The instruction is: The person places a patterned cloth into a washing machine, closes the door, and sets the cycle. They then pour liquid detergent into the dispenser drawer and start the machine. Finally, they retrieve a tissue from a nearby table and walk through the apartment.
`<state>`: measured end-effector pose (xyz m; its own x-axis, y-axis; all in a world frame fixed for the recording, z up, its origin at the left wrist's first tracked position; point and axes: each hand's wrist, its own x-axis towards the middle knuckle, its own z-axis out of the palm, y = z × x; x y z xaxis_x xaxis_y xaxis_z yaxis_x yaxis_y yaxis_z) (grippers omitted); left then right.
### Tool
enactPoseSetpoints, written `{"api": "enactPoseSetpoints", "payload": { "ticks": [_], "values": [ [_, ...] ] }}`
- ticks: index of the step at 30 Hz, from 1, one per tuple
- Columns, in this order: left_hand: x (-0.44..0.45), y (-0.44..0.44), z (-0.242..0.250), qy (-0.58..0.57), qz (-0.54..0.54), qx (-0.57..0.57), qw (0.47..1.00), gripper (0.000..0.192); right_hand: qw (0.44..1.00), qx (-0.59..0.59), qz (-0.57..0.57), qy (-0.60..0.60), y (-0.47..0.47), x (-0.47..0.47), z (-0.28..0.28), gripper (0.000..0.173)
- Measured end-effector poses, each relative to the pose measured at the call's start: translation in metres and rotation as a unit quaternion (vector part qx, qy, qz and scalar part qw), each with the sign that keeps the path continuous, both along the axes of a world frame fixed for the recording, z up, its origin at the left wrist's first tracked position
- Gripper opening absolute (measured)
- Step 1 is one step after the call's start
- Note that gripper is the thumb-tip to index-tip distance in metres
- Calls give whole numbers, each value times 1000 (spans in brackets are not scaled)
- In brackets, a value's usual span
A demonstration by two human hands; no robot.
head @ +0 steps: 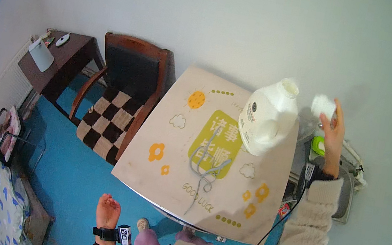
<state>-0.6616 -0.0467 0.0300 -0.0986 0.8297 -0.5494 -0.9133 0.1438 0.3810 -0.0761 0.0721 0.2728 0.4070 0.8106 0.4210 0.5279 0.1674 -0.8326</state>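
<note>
My right hand [333,127] is raised to the right of the table, with its fingers closed on a white cap [322,106]. Left of that hand, a large white plastic jug [266,123] with a side handle stands uncapped on the table mat's far right part. A thin grey cord [208,164] lies loosely looped on the printed mat [176,146]. My left hand [109,209] is off the near left of the table, palm up with curled fingers, touching nothing. Both wrists wear black straps with small devices.
A wooden armchair [154,103] with a checkered seat cushion [109,123] stands left of the table. Beyond it, a dark side table [69,60] bears a white kettle [41,56]. A metal sink [345,192] is at the right, beside a lime-green item [318,145]. A black cable hangs from my right wrist.
</note>
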Motion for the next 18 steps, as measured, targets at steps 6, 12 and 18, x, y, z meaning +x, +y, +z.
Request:
{"api": "enactPoseSetpoints", "payload": {
  "ticks": [6,12,18],
  "values": [
    [9,2,15,5,25,32,999,5,956,-97,2,-276,68,-52,68,56],
    [-10,-24,11,3,77,8,997,4,941,-126,89,-300,87,-49,81,48],
    [-17,-39,2,0,96,-6,995,4,904,-173,56,-387,93,-62,76,49]
  ]
}}
